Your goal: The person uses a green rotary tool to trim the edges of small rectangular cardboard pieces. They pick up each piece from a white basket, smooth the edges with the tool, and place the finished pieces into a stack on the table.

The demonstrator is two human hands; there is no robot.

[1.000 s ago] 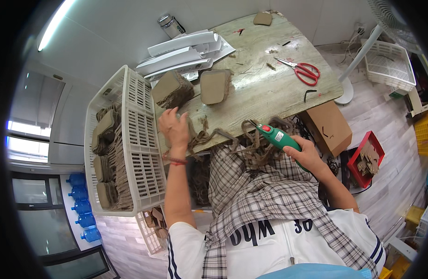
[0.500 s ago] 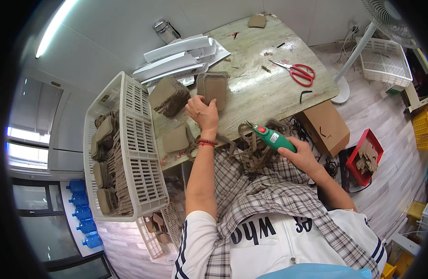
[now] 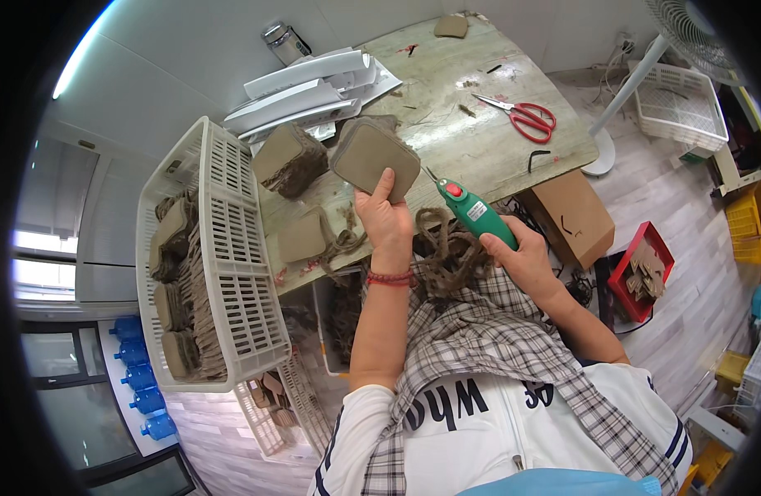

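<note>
Between the thumb and fingers of my left hand [image 3: 385,223], a tan square pad with rounded corners [image 3: 375,159] is held up above the table [image 3: 455,112]. Most of those fingers are hidden beneath the pad. My right hand [image 3: 525,260] wraps round a green handheld power tool [image 3: 480,218] with a red button. Its thin pointed tip stands just right of the pad, apart from it. Left of the pad sits a stack of similar pads [image 3: 290,161]; a single pad [image 3: 302,235] lies by the near table edge. Tangled brown offcut strips [image 3: 445,263] hang near my lap.
A white slatted crate [image 3: 250,248] full of pads stands at the left. Paper sheets [image 3: 306,93] and a flask [image 3: 285,41] are at the back. Red-handled scissors [image 3: 531,121] lie on the right. A cardboard box [image 3: 572,217], red tray [image 3: 622,285] and fan [image 3: 696,35] stand beyond.
My left hand has lifted the pad off the pile and brought it right, nearer to the tool. My right hand has shifted slightly with the tool still in its grip.
</note>
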